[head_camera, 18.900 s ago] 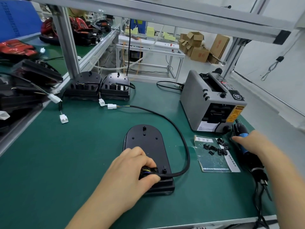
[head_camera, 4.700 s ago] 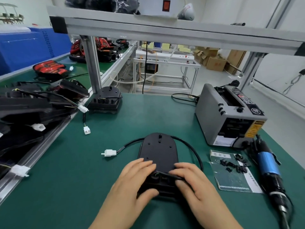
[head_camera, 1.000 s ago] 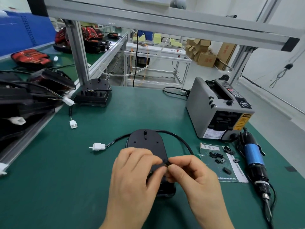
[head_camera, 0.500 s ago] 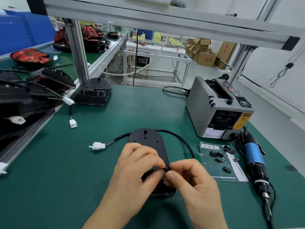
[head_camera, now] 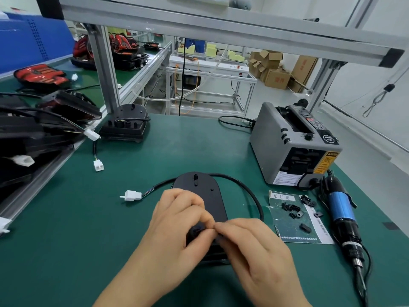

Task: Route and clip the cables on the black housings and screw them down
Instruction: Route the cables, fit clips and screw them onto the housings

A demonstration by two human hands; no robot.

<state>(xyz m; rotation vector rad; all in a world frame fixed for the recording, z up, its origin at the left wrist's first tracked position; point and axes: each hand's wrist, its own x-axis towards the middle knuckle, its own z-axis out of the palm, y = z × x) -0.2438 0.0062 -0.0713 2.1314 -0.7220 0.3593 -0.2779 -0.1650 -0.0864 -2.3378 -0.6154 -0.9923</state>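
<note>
A flat black housing (head_camera: 205,191) lies on the green mat in front of me. Its black cable (head_camera: 250,191) loops round the far end and right side, and ends in a white connector (head_camera: 132,195) on the left. My left hand (head_camera: 177,220) curls over the housing's near end and grips it between thumb and fingers. My right hand (head_camera: 250,247) meets it fingertip to fingertip and pinches a small black piece there, seemingly a clip. The fingers hide most of that piece and the cable's entry point.
Several loose black clips (head_camera: 294,212) lie on a printed card to the right. A blue electric screwdriver (head_camera: 342,214) lies beside it, with a grey tape dispenser (head_camera: 294,147) behind. Another housing (head_camera: 126,125) stands by the frame post, and stacked black housings (head_camera: 33,134) fill the left.
Both hands stay pinched together at the housing's near end. They have shifted slightly toward me, and the left fingers curl tighter. Housing and cable have not moved.
</note>
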